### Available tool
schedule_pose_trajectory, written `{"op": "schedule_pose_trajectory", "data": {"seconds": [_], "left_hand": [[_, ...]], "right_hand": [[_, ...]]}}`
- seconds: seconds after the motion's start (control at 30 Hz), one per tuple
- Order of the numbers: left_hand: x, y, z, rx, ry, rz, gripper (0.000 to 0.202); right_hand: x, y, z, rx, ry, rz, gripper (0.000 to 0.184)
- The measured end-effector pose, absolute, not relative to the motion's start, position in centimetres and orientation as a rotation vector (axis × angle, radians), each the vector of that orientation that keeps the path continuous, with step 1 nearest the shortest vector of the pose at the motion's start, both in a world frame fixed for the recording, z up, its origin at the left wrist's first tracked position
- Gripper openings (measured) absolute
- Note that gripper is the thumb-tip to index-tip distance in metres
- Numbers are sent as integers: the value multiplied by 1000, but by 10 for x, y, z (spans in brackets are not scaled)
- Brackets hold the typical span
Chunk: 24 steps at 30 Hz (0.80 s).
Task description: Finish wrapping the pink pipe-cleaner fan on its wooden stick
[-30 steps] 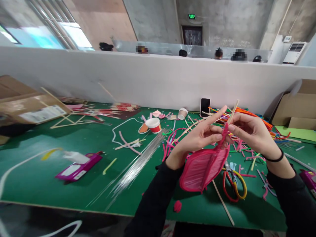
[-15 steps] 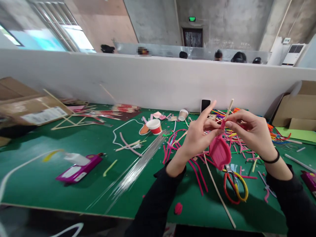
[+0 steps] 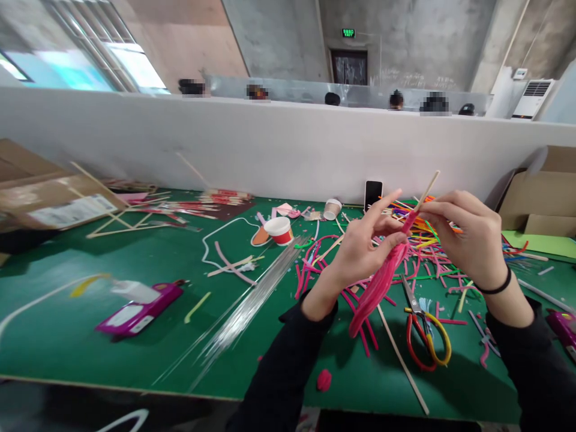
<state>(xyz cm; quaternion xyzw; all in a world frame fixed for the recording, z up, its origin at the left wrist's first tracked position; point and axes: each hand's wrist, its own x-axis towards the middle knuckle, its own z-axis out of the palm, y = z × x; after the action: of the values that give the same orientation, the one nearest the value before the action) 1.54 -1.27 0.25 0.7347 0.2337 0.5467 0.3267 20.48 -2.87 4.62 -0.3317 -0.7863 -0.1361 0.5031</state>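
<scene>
Pinching grips of left hand (image 3: 360, 252) and right hand (image 3: 468, 240) hold a pink pipe-cleaner fan (image 3: 380, 282); the red-and-white paper cup (image 3: 279, 230) hides its contents.

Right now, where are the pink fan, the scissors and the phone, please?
pink fan (image 3: 380, 282): head view, middle of its panel, seen edge-on.
scissors (image 3: 414, 307): head view, near the pivot.
phone (image 3: 373, 193): head view, its dark screen.

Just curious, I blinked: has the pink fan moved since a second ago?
Yes. The pink fan has turned edge-on, now a narrow strip left of the scissors it partly covered.
</scene>
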Motion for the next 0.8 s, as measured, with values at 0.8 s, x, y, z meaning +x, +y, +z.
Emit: {"op": "schedule_pose_trajectory", "data": {"seconds": [0.8], "left_hand": [[17,-25,10,1823,784,1550,54]], "right_hand": [[192,-32,42,-735,-2045,-72,11]]}}
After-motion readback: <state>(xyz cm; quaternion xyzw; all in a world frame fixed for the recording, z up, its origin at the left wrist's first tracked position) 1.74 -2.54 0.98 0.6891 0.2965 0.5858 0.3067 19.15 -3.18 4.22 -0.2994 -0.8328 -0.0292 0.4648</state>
